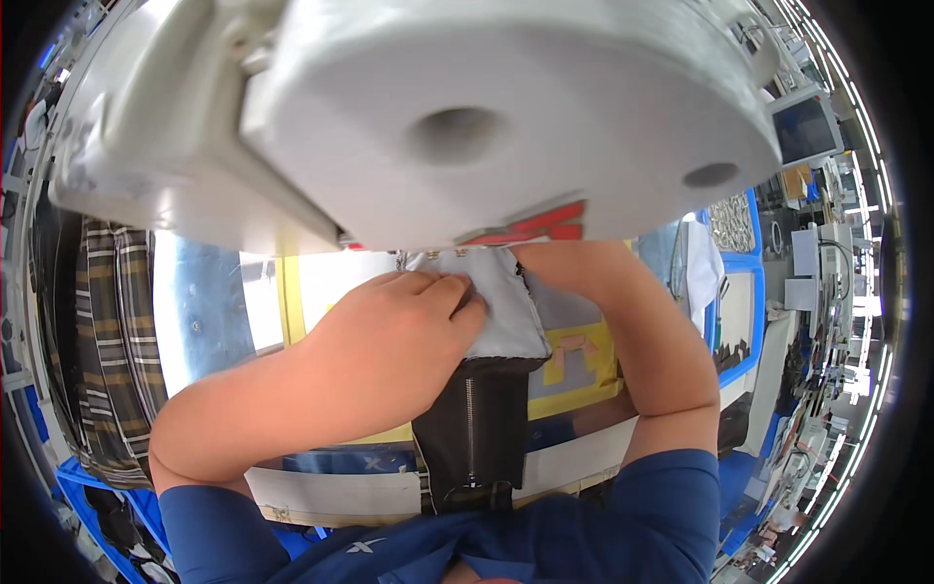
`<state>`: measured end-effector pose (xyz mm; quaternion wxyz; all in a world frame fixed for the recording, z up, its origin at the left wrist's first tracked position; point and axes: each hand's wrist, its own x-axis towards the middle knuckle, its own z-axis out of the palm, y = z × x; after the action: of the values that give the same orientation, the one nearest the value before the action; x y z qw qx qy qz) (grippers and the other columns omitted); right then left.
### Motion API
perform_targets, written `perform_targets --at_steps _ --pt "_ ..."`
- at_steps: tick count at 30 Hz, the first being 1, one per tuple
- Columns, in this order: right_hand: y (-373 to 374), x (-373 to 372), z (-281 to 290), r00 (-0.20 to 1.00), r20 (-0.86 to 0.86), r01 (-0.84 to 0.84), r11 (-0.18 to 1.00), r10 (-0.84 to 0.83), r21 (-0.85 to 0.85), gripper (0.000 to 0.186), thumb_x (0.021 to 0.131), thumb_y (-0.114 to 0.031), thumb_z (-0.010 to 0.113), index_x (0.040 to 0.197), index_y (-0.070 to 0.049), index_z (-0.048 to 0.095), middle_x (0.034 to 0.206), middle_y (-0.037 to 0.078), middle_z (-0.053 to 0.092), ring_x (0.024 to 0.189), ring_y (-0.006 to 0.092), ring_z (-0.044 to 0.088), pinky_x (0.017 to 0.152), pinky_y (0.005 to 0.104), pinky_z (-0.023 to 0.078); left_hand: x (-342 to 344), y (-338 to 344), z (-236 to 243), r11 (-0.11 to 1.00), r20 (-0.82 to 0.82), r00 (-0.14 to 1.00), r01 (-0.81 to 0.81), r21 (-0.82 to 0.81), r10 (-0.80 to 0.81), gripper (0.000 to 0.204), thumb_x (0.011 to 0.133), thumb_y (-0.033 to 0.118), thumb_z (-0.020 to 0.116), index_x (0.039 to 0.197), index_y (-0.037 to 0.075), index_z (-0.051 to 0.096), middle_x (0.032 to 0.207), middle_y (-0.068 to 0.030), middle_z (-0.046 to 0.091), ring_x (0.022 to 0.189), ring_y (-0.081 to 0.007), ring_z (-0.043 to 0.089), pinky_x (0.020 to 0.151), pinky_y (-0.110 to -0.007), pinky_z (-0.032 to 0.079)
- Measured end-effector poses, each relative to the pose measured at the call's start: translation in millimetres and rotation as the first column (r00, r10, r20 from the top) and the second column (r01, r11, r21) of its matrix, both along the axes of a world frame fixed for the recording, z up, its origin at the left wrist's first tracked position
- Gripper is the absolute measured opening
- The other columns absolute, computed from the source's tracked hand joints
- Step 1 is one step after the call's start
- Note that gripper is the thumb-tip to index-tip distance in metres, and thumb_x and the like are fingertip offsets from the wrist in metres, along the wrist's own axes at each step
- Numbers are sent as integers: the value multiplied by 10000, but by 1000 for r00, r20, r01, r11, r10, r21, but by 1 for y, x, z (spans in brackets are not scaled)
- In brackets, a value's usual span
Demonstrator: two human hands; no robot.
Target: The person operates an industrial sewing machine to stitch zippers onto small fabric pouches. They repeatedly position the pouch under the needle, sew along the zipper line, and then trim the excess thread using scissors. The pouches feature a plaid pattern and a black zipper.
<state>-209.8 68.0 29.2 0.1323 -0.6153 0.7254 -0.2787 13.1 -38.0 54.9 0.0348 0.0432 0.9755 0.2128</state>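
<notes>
My left hand [399,336] lies knuckles up on a light grey fabric piece [506,311], fingers pressing its left edge just below the big white sewing machine head [438,117]. A black fabric part with a zipper [474,428] hangs from the grey piece toward me. My right forearm [652,350] reaches in from the right. The right hand itself is hidden under the machine head, so its grip cannot be seen.
A yellow-marked table surface [584,375] lies under the fabric. Striped plaid cloth [107,341] hangs at the left. Blue bins [735,292] and a small screen [806,128] stand at the right, with workshop clutter beyond.
</notes>
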Motion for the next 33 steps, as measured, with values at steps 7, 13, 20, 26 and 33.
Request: perform_targets --at_steps 7,13,20,26,33 --pt "-7 10 -15 993 -121 5 999 0 42 343 858 -129 748 1198 -84 764 1127 141 778 1035 363 724 917 458 574 3 -3 15 998 174 985 6 -69 6 608 785 250 853 1255 -78 649 1299 -248 671 1168 -364 700 1011 -420 574" --pt "-1 10 -30 988 -37 152 969 -148 193 368 845 -156 773 1208 -98 766 1134 135 781 1045 327 735 928 443 582 5 2 14 992 178 984 1 -123 21 567 833 313 844 1193 -88 669 1269 -255 682 1139 -355 709 987 -415 583" --pt "11 -1 -39 987 -156 40 998 -33 42 260 866 -183 782 1112 -100 798 1089 98 795 977 300 756 888 420 596 3 4 13 988 197 980 16 -156 15 579 846 351 833 1191 -89 680 1307 -265 679 1156 -347 708 995 -409 582" --pt "4 8 -26 986 -157 81 984 -56 158 231 941 -203 718 1145 -113 775 1078 106 785 984 330 749 853 458 581 5 5 14 989 205 979 34 -147 -3 605 866 361 813 1226 -106 675 1315 -289 672 1183 -357 698 1017 -422 575" --pt "2 7 -31 990 -123 81 991 -69 103 189 921 -157 709 1082 -88 778 1004 116 780 928 339 743 809 464 576 8 8 11 979 179 984 38 -202 -1 583 848 328 797 1204 -119 686 1335 -322 664 1186 -377 702 1035 -427 569"
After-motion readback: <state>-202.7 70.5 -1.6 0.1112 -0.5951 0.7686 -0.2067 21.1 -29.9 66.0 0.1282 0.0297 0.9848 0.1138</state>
